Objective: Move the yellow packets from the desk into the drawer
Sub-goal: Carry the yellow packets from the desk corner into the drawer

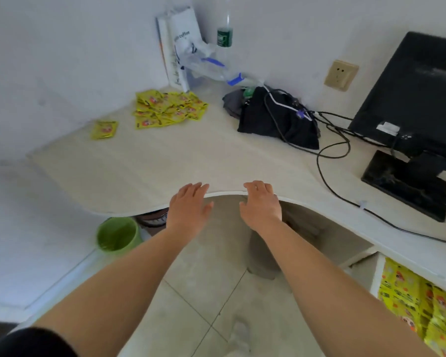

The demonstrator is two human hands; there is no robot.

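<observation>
Heap of small glossy yellow sachets [169, 109] on pale curved desk [139, 171], left of black cloth bundle [268, 119]. Stray sachet [104, 129] farther left. Open white drawer [376, 274] near-right of bundle, already holds sachets. Left hand [188, 204] and right hand [262, 203] both empty, fingers loose, on desk edge nearer than bundle. Sachets likely light, limp, slick: scoop a bunch, pinch flat edges.

Black monitor [417, 94] to my right, dark cloth [276, 122] under tangled cables [318, 163], wall socket [341, 75], green bin [117, 235] below me

The packet pile [169, 108] lies on the desk [165, 161] well beyond the left hand [188, 204], a lone packet [104, 129] left of it — the drawer [377, 276], packets inside, sits below and right of the right hand [260, 202].
</observation>
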